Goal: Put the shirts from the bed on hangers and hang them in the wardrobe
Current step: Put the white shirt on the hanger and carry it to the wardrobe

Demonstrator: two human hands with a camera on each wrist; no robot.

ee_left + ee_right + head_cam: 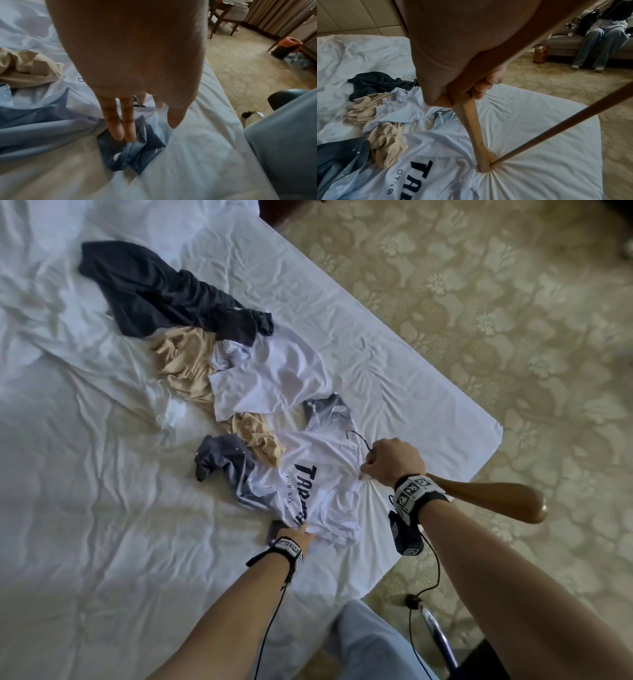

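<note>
A white shirt with dark lettering and grey-blue sleeves [318, 470] [436, 148] lies crumpled near the bed's corner. My right hand [394, 462] [481, 86] grips a wooden hanger [496, 498] [472, 124] at its neck. One hanger end presses into the sheet at the shirt's edge, bunching the cloth, and the other end sticks out over the floor. My left hand [296, 537] [150, 108] is at the shirt's near edge. Its thumb and forefinger seem to pinch the white cloth, while two straight fingers [120, 121] hang over a dark spotted sleeve [133, 155].
Farther up the bed [102, 542] lie a dark navy shirt [161, 289], a beige shirt [185, 368] and a plain white shirt [270, 378]. Patterned carpet [479, 337] borders the bed on the right. A person sits on a sofa [604, 33]. A chair [228, 17] and a bin [288, 47] stand beyond.
</note>
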